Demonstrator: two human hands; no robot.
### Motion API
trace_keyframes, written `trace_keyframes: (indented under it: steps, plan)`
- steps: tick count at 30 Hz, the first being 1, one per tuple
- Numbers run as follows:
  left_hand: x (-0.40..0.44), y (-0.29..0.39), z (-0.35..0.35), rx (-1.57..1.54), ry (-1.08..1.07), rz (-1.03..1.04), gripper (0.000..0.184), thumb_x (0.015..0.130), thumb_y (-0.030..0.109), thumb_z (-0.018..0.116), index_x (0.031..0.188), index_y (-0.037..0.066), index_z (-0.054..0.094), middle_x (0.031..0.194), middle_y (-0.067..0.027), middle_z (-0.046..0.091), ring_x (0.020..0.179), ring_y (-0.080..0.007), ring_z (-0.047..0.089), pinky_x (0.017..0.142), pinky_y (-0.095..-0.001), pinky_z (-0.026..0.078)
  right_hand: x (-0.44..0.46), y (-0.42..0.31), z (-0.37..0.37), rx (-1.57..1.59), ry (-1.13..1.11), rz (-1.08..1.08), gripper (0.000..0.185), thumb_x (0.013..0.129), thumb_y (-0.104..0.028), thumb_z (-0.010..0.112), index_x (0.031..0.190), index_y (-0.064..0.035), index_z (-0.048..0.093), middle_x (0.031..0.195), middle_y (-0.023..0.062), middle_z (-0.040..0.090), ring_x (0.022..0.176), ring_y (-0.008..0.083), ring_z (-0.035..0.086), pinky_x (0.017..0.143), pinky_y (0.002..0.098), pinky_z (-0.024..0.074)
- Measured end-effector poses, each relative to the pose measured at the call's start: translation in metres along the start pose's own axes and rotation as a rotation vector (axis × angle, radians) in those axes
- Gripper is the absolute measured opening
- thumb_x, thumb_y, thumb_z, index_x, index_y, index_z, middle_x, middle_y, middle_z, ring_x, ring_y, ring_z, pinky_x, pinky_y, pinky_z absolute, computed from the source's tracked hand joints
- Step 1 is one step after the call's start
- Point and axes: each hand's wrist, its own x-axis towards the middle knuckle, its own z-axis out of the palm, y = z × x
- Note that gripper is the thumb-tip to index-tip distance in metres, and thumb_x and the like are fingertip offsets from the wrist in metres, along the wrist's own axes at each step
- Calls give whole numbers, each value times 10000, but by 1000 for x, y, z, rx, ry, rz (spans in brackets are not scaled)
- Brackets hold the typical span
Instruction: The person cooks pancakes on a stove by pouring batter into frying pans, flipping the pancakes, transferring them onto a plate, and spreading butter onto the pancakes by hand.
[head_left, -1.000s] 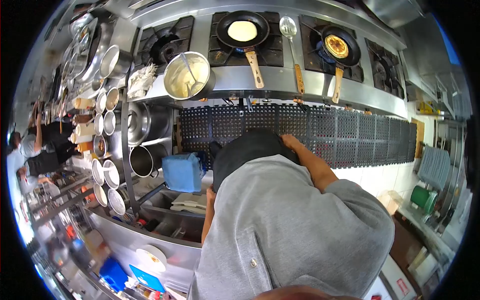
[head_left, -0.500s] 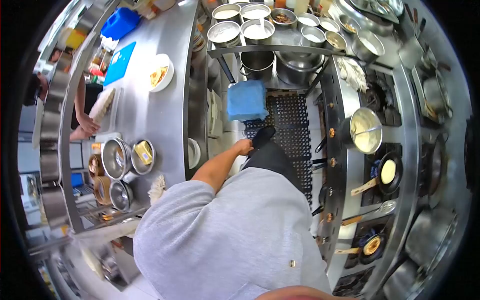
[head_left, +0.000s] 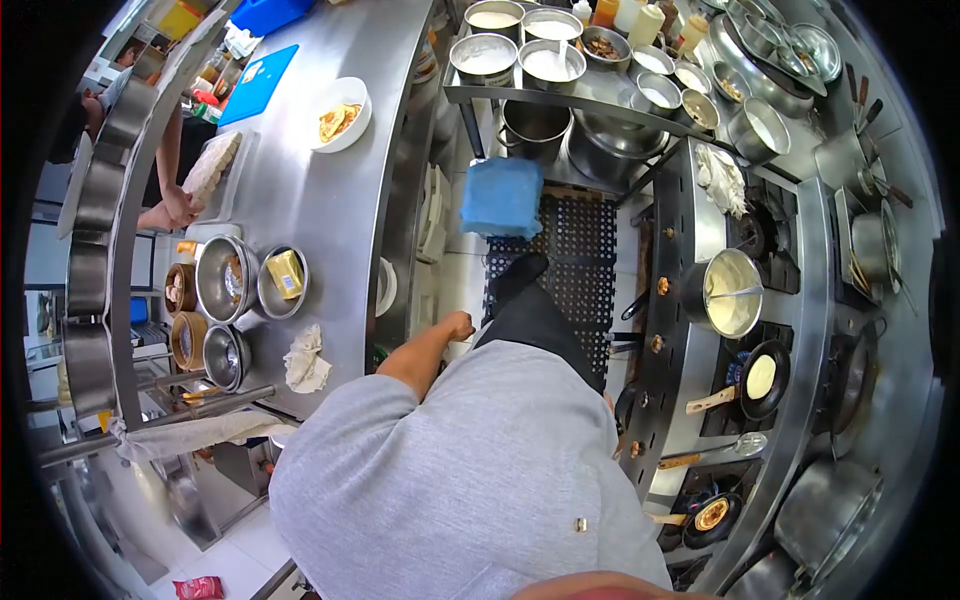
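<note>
My left hand (head_left: 459, 326) hangs beside my left thigh, between the steel worktable and the stove. Its fingers are curled in, and I see nothing in them. Only a sliver of skin, which may be my right hand (head_left: 611, 408), shows past my right side near the stove front; its fingers are hidden. On the stove to my right sit a pan with a pale pancake (head_left: 760, 377) and a second pan with a browned pancake (head_left: 711, 514). A pot of pale batter (head_left: 733, 291) with a ladle in it stands farther along.
A co-worker's hands (head_left: 178, 207) touch a long pale roll at the left worktable (head_left: 345, 220). On it stand a white bowl (head_left: 340, 115) with folded pancakes and several steel bowls. A blue-wrapped block (head_left: 502, 197) is ahead, by the black floor mat (head_left: 580, 265). Several pots fill the end shelf.
My left hand has drawn slightly back and to the left. The view has shifted, and the stove pans appear lower and farther left. The co-worker's hands remain at the roll.
</note>
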Motion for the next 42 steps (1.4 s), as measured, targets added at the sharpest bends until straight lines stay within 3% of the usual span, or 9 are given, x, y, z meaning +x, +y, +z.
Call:
trace_keyframes:
  steps: [11, 17, 22, 29, 32, 35, 36, 37, 42]
  plan:
    - [78, 23, -6, -72, 107, 244, 219, 707, 138, 659, 915, 85, 701, 955, -186, 661, 927, -349, 630, 809, -442, 493, 19, -21, -38, -185, 18, -173, 260, 886, -163, 438, 1011, -2, 599, 980, 286, 605, 970, 441, 572, 808, 494, 437]
    - [-75, 77, -15, -560, 520, 184, 341, 836, 314, 600, 1039, 42, 630, 978, -175, 658, 937, -328, 616, 824, -412, 470, 43, -86, -67, -310, -128, -436, 254, 878, -172, 494, 1054, -27, 608, 933, 224, 646, 909, 348, 629, 774, 404, 476]
    - [-167, 42, 145, -783, 668, -25, 365, 848, 354, 589, 1074, 69, 617, 914, -175, 654, 871, -327, 624, 772, -403, 481, 71, -123, -56, -451, -536, -449, 112, 822, -16, 545, 914, -16, 609, 703, 68, 612, 509, 159, 553, 437, 303, 447]
    - [-329, -40, 378, -1149, 510, -592, 373, 854, 373, 553, 1023, 53, 642, 1043, -193, 633, 1004, -358, 580, 878, -418, 454, -14, -163, 14, -918, -750, -741, 116, 797, -128, 587, 763, -28, 635, 614, 85, 621, 481, 165, 562, 457, 308, 453]
    - [-350, -59, 525, -482, 689, -352, 292, 772, 257, 579, 978, 66, 656, 825, -207, 641, 821, -378, 630, 715, -423, 506, -48, -147, 76, -1130, -805, -952, 181, 830, -170, 575, 761, -15, 639, 581, 70, 611, 476, 153, 556, 435, 299, 431]
    - [-377, -39, 632, -1416, 525, -664, 495, 539, 155, 721, 1024, 83, 651, 973, -203, 613, 878, -366, 620, 768, -383, 529, -124, -141, 123, -1169, -1061, -752, 257, 895, -259, 541, 920, -22, 637, 651, 58, 621, 534, 150, 574, 465, 304, 489]
    - [-361, -46, 706, -1238, 676, -565, 602, 508, 57, 747, 1099, 75, 636, 1080, -179, 607, 1002, -301, 607, 851, -353, 517, -147, -139, 143, -1161, -1072, -752, 257, 895, -259, 541, 920, -22, 637, 651, 58, 621, 534, 150, 574, 465, 304, 489]
    - [-365, -33, 741, -1964, 1039, -742, 579, 596, -5, 698, 1165, 55, 609, 1182, -168, 585, 1113, -263, 557, 895, -332, 493, -174, -137, 162, -1315, -1128, -633, 289, 895, -299, 534, 959, -36, 635, 665, 55, 615, 545, 178, 575, 494, 321, 499]
    - [-544, -35, 692, -1703, 691, -1157, 190, 813, 125, 513, 883, 8, 646, 685, -128, 627, 599, -248, 624, 492, -380, 477, -295, -109, 264, -1635, -1089, -430, 518, 916, -535, 429, 987, -50, 597, 691, 100, 559, 492, 211, 523, 439, 343, 478]
